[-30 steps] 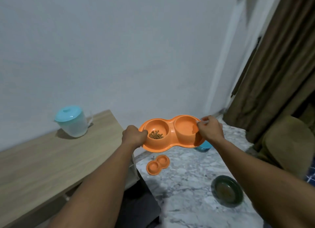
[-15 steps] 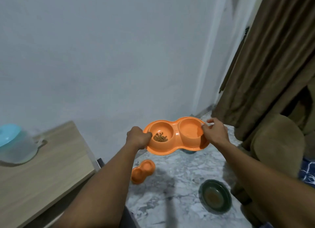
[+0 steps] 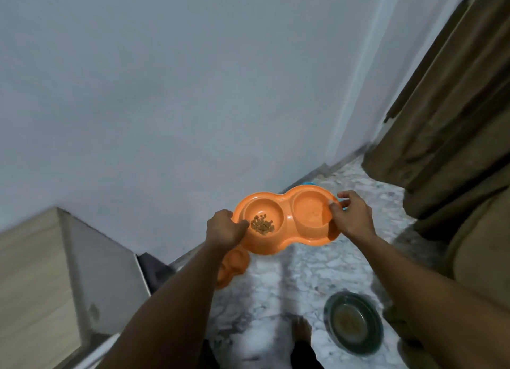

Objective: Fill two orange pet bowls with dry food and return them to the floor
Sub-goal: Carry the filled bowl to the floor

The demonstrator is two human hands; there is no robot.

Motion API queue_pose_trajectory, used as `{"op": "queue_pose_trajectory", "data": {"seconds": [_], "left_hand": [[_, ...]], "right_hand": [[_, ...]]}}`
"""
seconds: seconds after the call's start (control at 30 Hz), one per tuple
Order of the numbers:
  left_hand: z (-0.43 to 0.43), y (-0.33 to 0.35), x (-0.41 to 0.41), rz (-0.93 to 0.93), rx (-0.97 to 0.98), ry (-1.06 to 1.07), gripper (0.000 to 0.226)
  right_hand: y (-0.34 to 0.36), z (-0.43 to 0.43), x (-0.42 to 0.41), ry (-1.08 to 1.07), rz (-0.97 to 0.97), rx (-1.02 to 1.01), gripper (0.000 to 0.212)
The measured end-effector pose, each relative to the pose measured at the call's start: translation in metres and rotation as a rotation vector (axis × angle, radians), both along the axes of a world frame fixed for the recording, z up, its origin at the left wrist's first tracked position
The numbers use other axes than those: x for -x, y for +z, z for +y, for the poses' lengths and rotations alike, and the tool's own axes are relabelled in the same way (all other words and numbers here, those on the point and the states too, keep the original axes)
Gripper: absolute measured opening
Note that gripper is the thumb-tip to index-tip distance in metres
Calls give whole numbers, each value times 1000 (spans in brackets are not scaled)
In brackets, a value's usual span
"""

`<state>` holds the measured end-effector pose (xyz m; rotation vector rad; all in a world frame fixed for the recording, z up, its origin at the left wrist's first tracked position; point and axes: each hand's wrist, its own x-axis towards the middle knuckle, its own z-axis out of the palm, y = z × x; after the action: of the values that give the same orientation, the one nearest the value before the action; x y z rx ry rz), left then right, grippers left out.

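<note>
Orange plastic formed the double pet dish [image 3: 296,237], two round wells joined in one moulded piece, held in the air above the marble floor [image 3: 289,283], level or nearly so. The left hand [image 3: 225,227] gripped its left end, fingers curled round the rim beside the left well. The right hand [image 3: 352,216] pinched the right rim, with the thumb on the lip of the right well and the fingers wrapped over the outer edge. A small heap of brown dry food [image 3: 262,225] lay in the left well, toward the side near the left hand. The right well showed only bare orange plastic.

Below, a second orange double dish [image 3: 234,266] sat on the floor near the wall edge, largely hidden behind the left forearm, so its contents could not be told. A dark green bowl [image 3: 353,321] rested on the floor under the right forearm, well apart from the orange one, blurred. A sliver of something blue [image 3: 307,183] peeked over the far rim of the held dish. A pale wooden counter [image 3: 30,272] stood at the left, brown curtains [image 3: 441,92] hung at the right, and a bare foot [image 3: 300,327] showed at the floor's near edge.
</note>
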<state>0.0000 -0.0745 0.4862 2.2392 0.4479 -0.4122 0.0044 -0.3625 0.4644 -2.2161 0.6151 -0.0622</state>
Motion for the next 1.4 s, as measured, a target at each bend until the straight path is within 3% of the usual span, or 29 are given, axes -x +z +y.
{"op": "queue_pose_trajectory", "data": {"seconds": [0.07, 0.27, 0.53, 0.7, 0.93, 1.13, 1.4], "left_hand": [[-8, -32, -22, 23, -36, -8, 61], [-31, -146, -92, 48, -62, -5, 41], [-50, -371, -165, 66, -21, 36, 57], [-53, -523, -196, 77, -29, 40, 37], [-49, -688, -214, 86, -83, 40, 42], [-37, -765, -220, 110, -126, 12, 39], [-41, -801, -215, 113, -95, -14, 29]], "right_hand": [[-29, -8, -26, 22, 22, -6, 36], [-158, -31, -106, 94, 43, -29, 32], [-380, -53, -184, 152, 38, -7, 32], [-529, -59, -209, 167, 33, 46, 30], [-692, -56, -220, 167, 7, 52, 23], [-768, -43, -220, 158, -16, 89, 23], [-798, -46, -227, 194, 33, 109, 24]]}}
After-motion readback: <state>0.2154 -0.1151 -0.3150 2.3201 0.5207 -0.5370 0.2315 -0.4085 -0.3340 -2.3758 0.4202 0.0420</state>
